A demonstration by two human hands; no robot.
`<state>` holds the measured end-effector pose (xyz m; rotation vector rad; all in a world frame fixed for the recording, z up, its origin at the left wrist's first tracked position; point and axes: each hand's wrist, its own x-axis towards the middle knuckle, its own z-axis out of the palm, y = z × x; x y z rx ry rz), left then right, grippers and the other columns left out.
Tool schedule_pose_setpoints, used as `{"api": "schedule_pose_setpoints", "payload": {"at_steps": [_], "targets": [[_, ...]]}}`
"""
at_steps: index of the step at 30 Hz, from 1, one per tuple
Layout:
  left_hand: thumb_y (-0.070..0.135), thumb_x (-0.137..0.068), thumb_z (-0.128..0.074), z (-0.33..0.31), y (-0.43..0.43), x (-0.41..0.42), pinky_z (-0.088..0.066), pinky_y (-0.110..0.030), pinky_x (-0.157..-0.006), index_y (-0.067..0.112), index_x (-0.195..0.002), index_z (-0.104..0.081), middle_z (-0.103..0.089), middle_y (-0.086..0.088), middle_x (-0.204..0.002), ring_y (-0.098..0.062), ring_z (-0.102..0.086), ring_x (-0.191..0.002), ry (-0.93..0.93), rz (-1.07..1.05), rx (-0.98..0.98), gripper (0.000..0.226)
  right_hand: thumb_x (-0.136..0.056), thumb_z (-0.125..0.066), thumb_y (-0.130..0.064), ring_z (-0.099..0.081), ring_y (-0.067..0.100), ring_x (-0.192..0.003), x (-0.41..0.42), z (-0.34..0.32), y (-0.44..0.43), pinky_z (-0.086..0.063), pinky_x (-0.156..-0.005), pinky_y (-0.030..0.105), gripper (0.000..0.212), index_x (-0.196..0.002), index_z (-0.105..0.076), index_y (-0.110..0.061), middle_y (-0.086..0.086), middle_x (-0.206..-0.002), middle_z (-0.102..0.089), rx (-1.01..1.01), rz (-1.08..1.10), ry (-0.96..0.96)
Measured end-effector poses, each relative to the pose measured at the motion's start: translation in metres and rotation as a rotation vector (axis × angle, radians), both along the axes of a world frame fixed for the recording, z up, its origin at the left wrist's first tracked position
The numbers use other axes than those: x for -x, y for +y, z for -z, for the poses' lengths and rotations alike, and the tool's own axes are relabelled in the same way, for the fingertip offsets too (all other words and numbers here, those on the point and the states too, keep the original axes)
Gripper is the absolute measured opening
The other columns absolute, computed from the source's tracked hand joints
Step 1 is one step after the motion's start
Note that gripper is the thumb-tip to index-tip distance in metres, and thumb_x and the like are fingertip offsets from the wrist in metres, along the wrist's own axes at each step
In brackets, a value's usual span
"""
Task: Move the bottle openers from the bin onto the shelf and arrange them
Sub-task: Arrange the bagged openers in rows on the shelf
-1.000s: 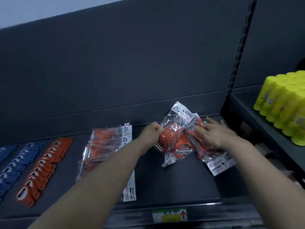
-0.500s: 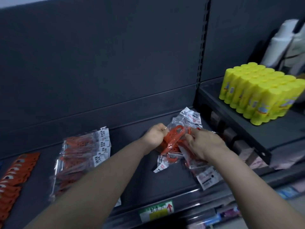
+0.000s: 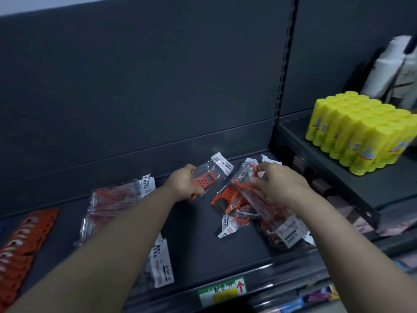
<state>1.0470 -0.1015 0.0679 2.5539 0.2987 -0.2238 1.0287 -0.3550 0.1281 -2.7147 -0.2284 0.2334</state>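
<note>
sorting is the step i judge i'm in: the bottle openers are out on the dark shelf [image 3: 198, 249] and i'm splitting a heap into singles to lay them in order; the bin is not in view. taking the green price tag [image 3: 222, 292] on the front rail as my marker, the biggest group is the laid-out stack [image 3: 112, 199] of bagged openers up and to the left of it, white header cards overlapping. up and to the right of the tag lies the loose pile [image 3: 228, 204], packets crossed at odd angles. my right hand [image 3: 279, 184] sits on top of that pile, fingers curled and pinching crinkled plastic at its upper edge. straight above the tag, between stack and pile, my left hand [image 3: 182, 185] is closed round one single packet [image 3: 211, 175], held apart from the pile; whether it touches the shelf i cannot tell. that opener is flat orange plastic, dotted with small round holes, with a rectangular cut-out near one end, sealed in a clear glossy bag topped by a white printed card. next, i reckon, it has to go left of the tag to join the stack, card lined up with the others; the slick bag will likely slide, so a firm pinch and a flat set-down seem wise.
</note>
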Motion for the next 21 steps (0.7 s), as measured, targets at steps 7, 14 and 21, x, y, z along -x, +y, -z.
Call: {"api": "schedule_pose_setpoints", "payload": {"at_steps": [7,14,21], "targets": [[0.031,-0.09,-0.064,-0.007,-0.001,-0.017,-0.045,-0.036,-0.1,0.02,-0.127,-0.06,-0.064,-0.001,-0.12,-0.018,-0.057,-0.112,-0.449,0.0,0.077,0.039,-0.086,-0.06,-0.046,-0.057,0.021,-0.11,-0.023,-0.011,0.035,-0.037,-0.074,0.03,0.031,-0.115,-0.055,-0.038,-0.009,-0.113,-0.066,0.073,-0.231,-0.18],[-0.005,-0.084,-0.067,-0.026,0.003,0.008,-0.055,-0.028,-0.076,0.003,-0.101,-0.067,-0.07,-0.009,-0.085,-0.011,-0.067,-0.073,-0.228,0.07,0.644,0.019,-0.075,-0.074,-0.044,-0.057,0.016,-0.109,-0.047,-0.005,0.073,-0.039,-0.087,0.033,0.037,-0.107,-0.059,-0.035,-0.012,-0.109,-0.066,-0.025,-0.355,-0.212],[0.011,-0.078,-0.071,0.013,0.002,-0.002,-0.055,-0.036,-0.079,0.021,-0.084,-0.067,-0.071,-0.006,-0.088,-0.028,-0.068,-0.085,-0.238,-0.246,0.361,0.012,-0.084,-0.064,-0.024,-0.058,0.023,-0.103,-0.036,0.029,0.02,-0.044,-0.085,0.036,0.019,-0.1,-0.065,-0.032,-0.005,-0.101,-0.066,-0.049,-0.266,-0.42]]}}
